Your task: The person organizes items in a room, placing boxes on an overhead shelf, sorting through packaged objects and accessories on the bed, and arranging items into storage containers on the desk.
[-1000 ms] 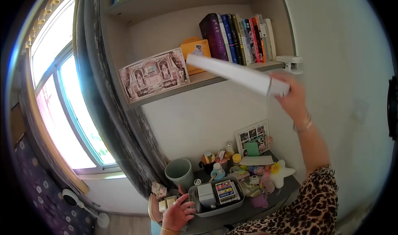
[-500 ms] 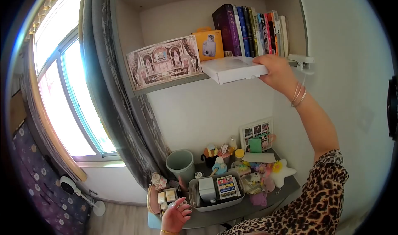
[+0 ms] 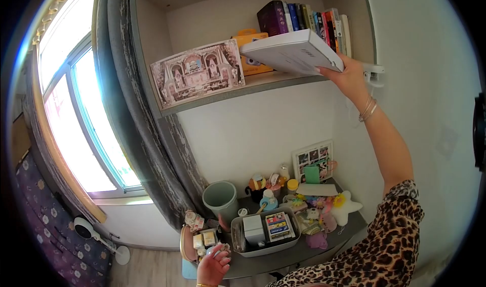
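Note:
My right hand (image 3: 349, 77) grips a flat white box (image 3: 291, 54) by its right end, thumb underneath. The box is tilted, its underside with small printing facing me, and it is held up in front of the shelf (image 3: 212, 100). Behind it, a yellow camera box (image 3: 260, 67) and a row of books (image 3: 331, 26) are partly hidden. To the left, a box with an ornate pink palace picture (image 3: 200, 73) leans on the shelf. Down low, my left hand (image 3: 213, 266) hangs with loosely curled fingers apart, holding nothing, near small cream-coloured items (image 3: 205, 239) on the desk.
On the desk (image 3: 243, 272) stand a grey bin (image 3: 220, 198), a basket (image 3: 268, 252) of boxes, small figurines, a star plush (image 3: 346, 209) and a photo frame (image 3: 324, 155). A grey curtain (image 3: 136, 109) and window are at left. A white device (image 3: 374, 70) sits at the shelf's right edge.
My right hand has raised and tipped the white box, so its underside now shows and it covers more of the books. My left hand has barely moved.

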Motion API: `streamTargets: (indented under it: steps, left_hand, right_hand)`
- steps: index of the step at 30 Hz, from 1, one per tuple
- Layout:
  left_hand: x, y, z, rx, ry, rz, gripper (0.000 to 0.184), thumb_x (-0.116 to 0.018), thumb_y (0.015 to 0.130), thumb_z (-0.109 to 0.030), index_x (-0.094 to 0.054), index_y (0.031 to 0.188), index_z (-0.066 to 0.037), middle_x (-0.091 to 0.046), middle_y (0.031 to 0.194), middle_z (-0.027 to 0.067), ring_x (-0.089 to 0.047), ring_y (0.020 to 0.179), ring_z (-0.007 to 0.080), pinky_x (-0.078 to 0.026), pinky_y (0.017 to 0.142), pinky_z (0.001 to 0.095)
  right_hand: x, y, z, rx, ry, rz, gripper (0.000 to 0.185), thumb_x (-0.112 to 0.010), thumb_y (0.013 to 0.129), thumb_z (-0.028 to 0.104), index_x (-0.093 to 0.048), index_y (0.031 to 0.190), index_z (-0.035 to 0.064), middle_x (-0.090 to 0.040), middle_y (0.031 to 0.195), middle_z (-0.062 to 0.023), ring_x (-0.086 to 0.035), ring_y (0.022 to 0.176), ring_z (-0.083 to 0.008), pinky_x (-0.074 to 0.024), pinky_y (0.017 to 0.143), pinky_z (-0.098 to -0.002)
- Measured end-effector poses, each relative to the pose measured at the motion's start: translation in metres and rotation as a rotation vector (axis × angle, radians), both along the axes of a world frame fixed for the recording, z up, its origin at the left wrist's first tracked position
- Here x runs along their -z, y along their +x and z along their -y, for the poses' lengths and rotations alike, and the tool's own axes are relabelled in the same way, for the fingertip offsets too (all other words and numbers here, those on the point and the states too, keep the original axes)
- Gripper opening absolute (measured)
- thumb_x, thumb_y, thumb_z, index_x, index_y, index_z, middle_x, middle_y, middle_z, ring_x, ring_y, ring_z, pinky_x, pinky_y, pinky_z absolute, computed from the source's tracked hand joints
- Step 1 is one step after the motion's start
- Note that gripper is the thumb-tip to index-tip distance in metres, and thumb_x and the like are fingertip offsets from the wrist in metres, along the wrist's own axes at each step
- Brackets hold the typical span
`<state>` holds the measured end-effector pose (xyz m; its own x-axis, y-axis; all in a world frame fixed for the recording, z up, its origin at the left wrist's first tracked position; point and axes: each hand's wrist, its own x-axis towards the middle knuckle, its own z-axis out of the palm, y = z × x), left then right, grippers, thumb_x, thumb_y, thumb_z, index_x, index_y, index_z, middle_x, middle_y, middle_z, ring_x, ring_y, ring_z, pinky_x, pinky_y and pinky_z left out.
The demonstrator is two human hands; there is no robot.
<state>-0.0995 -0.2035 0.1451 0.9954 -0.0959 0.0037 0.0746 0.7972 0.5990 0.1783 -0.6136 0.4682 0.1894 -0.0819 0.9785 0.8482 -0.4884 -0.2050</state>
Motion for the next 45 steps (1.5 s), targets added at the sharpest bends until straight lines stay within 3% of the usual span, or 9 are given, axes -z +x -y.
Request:
streamTargets:
  steps: [9,21,27,33,34,37,40,43,45]
  left_hand:
    - [0.006,-0.003,-0.009,-0.033,0.01,0.002,0.053,-0.05,0.088,-0.027,-0.035,0.133,-0.005,-0.057,0.114,0.0118,-0.057,0.099,0.0239,-0.05,0.077,0.0328]
    - [-0.03,0.003,0.004,-0.121,0.121,-0.062,0.043,-0.051,0.088,-0.026,-0.046,0.124,-0.004,-0.061,0.103,0.0071,-0.056,0.094,0.0213,-0.048,0.071,0.0299]
    - [-0.031,0.014,-0.004,-0.034,0.314,-0.081,0.039,-0.05,0.089,-0.027,-0.049,0.121,-0.003,-0.06,0.104,0.0082,-0.058,0.095,0.0227,-0.05,0.072,0.0313]
    - [-0.073,0.041,0.028,-0.292,0.905,0.162,0.048,-0.053,0.088,-0.025,-0.039,0.128,-0.003,-0.057,0.114,0.0109,-0.058,0.098,0.0263,-0.05,0.075,0.0376]
    - [-0.069,0.051,0.019,-0.246,0.861,0.147,0.057,-0.058,0.083,-0.012,-0.031,0.133,-0.004,-0.049,0.119,0.0197,-0.054,0.102,0.0344,-0.047,0.083,0.0413]
    - [-0.105,0.058,0.045,-0.482,1.225,0.48,0.066,-0.065,0.078,-0.022,-0.031,0.131,-0.003,-0.046,0.123,0.0204,-0.052,0.105,0.0377,-0.042,0.09,0.0447]
    - [-0.154,0.06,0.076,-0.843,1.645,0.921,0.077,-0.077,0.063,-0.014,-0.035,0.126,-0.001,-0.046,0.12,0.0162,-0.051,0.104,0.0341,-0.036,0.096,0.0433]
    - [-0.175,0.07,0.108,-0.93,1.712,1.209,0.08,-0.08,0.055,-0.016,-0.039,0.123,-0.001,-0.05,0.116,0.0147,-0.049,0.11,0.0324,-0.034,0.098,0.0432]
    - [-0.17,0.085,0.118,-0.943,1.618,1.247,0.061,-0.077,0.056,-0.012,-0.05,0.11,-0.005,-0.057,0.101,0.0118,-0.054,0.099,0.0322,-0.041,0.089,0.0406]
  right_hand:
    - [-0.022,-0.005,0.001,0.117,-0.171,-0.069,0.034,-0.072,0.07,0.025,-0.062,0.087,-0.002,-0.062,0.071,-0.0165,-0.06,0.063,-0.0268,-0.0466,0.061,-0.033]
    - [-0.025,-0.021,0.001,-0.148,0.378,-0.027,0.04,-0.074,0.07,0.029,-0.063,0.09,-0.0035,-0.065,0.074,-0.0111,-0.06,0.065,-0.0157,-0.0473,0.063,-0.0287]
    - [-0.013,-0.067,0.051,0.116,0.41,0.107,0.038,-0.075,0.07,0.027,-0.063,0.088,-0.004,-0.065,0.074,-0.0092,-0.058,0.067,-0.0117,-0.0466,0.064,-0.026]
    - [0.034,-0.119,0.07,0.085,0.355,0.023,0.035,-0.076,0.067,0.021,-0.063,0.089,-0.0029,-0.066,0.077,-0.0081,-0.059,0.068,-0.0105,-0.0465,0.064,-0.0249]
    - [0.047,-0.124,0.072,0.076,0.286,0.005,0.033,-0.076,0.066,0.02,-0.063,0.088,-0.0017,-0.066,0.077,-0.0077,-0.059,0.069,-0.0105,-0.0466,0.064,-0.0245]
    - [0.086,-0.145,0.07,0.085,-0.029,-0.068,0.03,-0.076,0.062,0.014,-0.064,0.087,0.0025,-0.066,0.079,-0.0071,-0.061,0.07,-0.0128,-0.0477,0.064,-0.0251]
    - [0.11,-0.159,0.038,-0.057,-0.352,0.025,0.035,-0.076,0.054,0.012,-0.063,0.087,0.0075,-0.065,0.08,-0.008,-0.064,0.07,-0.0225,-0.0502,0.063,-0.0313]
    - [0.129,-0.168,0.013,-0.21,-0.518,-0.051,0.042,-0.075,0.053,0.012,-0.062,0.093,0.0087,-0.064,0.083,-0.009,-0.063,0.073,-0.027,-0.0505,0.066,-0.034]
    - [0.14,-0.171,0.006,-0.245,-0.584,-0.143,0.045,-0.075,0.053,0.011,-0.061,0.096,0.0091,-0.064,0.086,-0.0091,-0.062,0.076,-0.0271,-0.0503,0.067,-0.0336]
